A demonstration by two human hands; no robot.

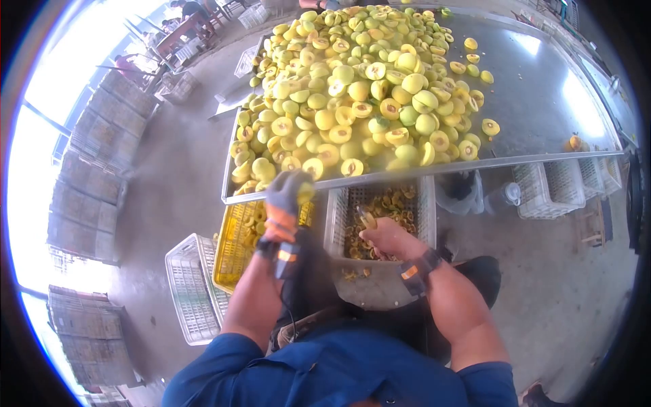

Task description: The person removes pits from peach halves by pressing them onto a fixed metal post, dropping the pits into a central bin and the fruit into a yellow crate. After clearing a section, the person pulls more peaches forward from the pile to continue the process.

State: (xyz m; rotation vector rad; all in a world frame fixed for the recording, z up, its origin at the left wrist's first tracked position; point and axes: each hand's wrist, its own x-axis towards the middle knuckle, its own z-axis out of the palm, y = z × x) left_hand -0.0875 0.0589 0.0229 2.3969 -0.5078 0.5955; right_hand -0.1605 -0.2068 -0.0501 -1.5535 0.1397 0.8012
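My left hand (pixel 281 203), in a grey and orange glove, is at the near edge of the table with its fingers closed around a yellow-green peach half (pixel 306 192). Motion blurs it slightly. Below it stands a yellow crate (pixel 232 252) with fruit pieces inside. My bare right hand (pixel 392 239) grips a small tool with a yellowish handle (pixel 367 219); its working end is hard to make out. That hand is over a white crate (pixel 330 227) holding curled fruit scraps (pixel 390 203). A big heap of halved peaches (pixel 352 95) covers much of the metal table (pixel 522 88).
White crates (pixel 190 285) stand left of the yellow one, and more white crates (pixel 550 190) are under the table at right. A clear plastic jug (pixel 503 197) sits beside them. Stacked crates (pixel 85 197) line the left side. Other people (pixel 191 10) are in the far background.
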